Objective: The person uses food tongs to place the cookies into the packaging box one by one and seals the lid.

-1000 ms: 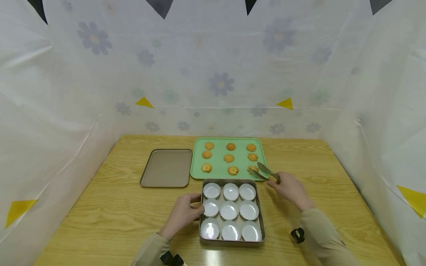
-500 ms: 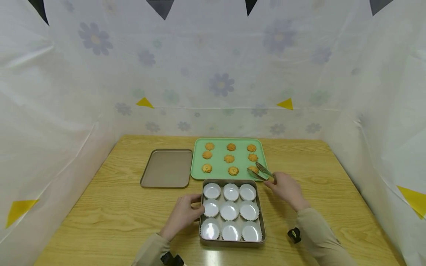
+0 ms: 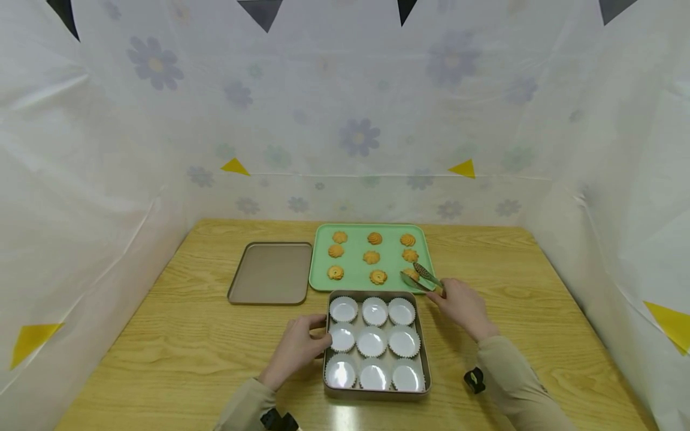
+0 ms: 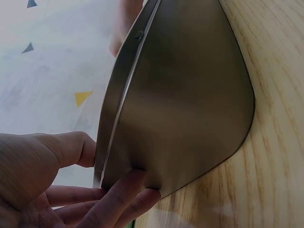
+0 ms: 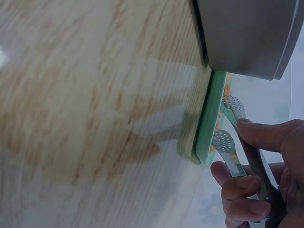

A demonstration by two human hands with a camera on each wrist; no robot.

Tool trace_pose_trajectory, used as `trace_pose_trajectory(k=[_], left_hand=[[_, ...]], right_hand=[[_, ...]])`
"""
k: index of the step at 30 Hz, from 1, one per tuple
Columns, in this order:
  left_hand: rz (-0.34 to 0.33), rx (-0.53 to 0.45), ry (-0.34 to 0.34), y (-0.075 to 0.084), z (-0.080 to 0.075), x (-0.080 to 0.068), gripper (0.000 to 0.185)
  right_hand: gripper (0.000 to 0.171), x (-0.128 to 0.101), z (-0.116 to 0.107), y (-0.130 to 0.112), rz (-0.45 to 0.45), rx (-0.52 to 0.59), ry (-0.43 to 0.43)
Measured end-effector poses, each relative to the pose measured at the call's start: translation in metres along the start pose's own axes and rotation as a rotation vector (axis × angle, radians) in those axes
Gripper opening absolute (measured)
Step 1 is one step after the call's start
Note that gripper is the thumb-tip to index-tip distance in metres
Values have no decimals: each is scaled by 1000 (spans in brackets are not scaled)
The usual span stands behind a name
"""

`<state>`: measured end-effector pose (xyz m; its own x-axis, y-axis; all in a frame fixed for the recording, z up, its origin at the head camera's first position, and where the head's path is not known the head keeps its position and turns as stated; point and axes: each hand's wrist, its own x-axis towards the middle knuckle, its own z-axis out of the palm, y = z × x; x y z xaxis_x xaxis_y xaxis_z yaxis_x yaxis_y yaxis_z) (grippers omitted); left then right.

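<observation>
**Tongs Around a Cookie, a Hand on the Tin**

The right hand (image 3: 462,306) held a pair of metal tongs (image 3: 422,278), with its fingers (image 5: 240,189) and thumb curled round the handles. The two spoon-shaped tips stood on either side of a cookie (image 3: 411,273) at the near right corner of the green tray (image 3: 353,282). The pictures did not show if the tips touched the cookie. Eight more cookies lay on that tray in rows.

The left hand (image 3: 298,347) gripped the left wall of the metal tin (image 3: 377,392), with the thumb on the rim and the fingers (image 4: 124,190) against the side. The tin sat just near of the green tray, in the middle of the wooden table (image 3: 162,335). Nine white paper cups (image 3: 371,341) sat inside it, three in each row.

A flat brown tray (image 3: 269,272) lay to the left of the green tray, touching it or almost.
</observation>
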<state>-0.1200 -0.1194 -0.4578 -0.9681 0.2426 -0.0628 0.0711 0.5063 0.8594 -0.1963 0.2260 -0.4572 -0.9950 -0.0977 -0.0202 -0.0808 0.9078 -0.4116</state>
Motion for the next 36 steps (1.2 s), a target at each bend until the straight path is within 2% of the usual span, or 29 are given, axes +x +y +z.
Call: trace_pose_trajectory(k=[7, 20, 36], left_hand=[[7, -18, 0, 0, 0, 0, 47], [15, 7, 9, 0, -1, 0, 47], [9, -1, 6, -1, -1, 0, 49]], right_hand=[[32, -1, 1, 1, -5, -17, 15], [32, -4, 2, 1, -25, -39, 56], [26, -2, -6, -5, -67, 22, 64]])
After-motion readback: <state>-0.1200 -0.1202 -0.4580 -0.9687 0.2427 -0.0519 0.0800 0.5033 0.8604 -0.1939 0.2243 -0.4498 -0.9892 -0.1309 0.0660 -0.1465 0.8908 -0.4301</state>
